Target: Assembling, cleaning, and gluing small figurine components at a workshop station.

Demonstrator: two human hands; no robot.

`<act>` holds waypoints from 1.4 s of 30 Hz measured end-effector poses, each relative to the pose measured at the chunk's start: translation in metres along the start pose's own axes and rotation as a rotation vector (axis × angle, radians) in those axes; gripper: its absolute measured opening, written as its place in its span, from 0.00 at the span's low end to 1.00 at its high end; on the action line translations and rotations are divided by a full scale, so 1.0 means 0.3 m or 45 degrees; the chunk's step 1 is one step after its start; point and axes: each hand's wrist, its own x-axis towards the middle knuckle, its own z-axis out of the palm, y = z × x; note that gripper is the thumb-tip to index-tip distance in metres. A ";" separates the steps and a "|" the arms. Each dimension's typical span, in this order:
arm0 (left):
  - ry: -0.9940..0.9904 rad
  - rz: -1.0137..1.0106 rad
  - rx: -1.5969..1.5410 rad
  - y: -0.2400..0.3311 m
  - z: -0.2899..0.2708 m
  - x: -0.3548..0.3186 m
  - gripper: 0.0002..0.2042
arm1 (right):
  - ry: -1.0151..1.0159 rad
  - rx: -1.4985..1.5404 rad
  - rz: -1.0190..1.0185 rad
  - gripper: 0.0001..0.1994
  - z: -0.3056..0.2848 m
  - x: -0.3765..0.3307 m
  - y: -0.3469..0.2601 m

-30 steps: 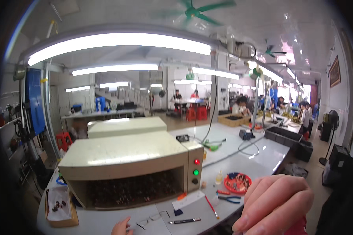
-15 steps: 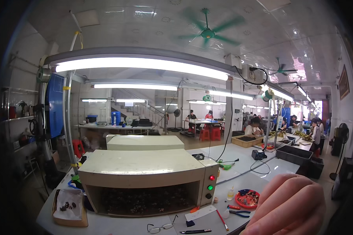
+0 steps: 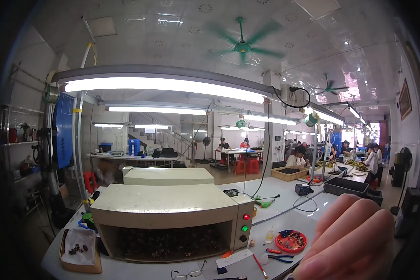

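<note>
My right hand [image 3: 347,242] is large and close at the lower right, its fingers curled and pressed together. A dark sliver shows by the fingertips at the lower edge, too little to name. Beyond the hand lie a red round dish [image 3: 291,241] of small dark and light bits, pliers with blue handles [image 3: 281,258] and a small clear bottle [image 3: 269,235]. My left hand is out of view. A cream box-shaped machine [image 3: 165,198] stands in the middle, with dark small pieces [image 3: 168,240] inside its open front.
Eyeglasses [image 3: 190,274], a red brush [image 3: 260,266] and a white strip [image 3: 234,258] lie near the front edge. A paper-lined box [image 3: 80,252] stands at the left, a black bin [image 3: 346,185] at the far right. A lamp tube [image 3: 168,87] hangs overhead. Several people sit at farther tables.
The view has tilted slightly, so the bench sits a little lower and further left. My right hand appears slightly higher and further right, its fingers still curled.
</note>
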 end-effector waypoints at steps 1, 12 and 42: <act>-0.010 -0.014 0.038 -0.006 0.000 -0.008 0.15 | -0.152 -0.157 0.324 0.13 -0.047 0.040 -0.050; 0.018 0.018 0.094 -0.018 0.022 -0.005 0.14 | -0.227 -0.349 0.655 0.12 -0.050 0.048 -0.062; -0.013 0.069 0.239 -0.014 0.006 -0.017 0.12 | -0.390 0.587 -0.104 0.14 0.006 0.046 0.160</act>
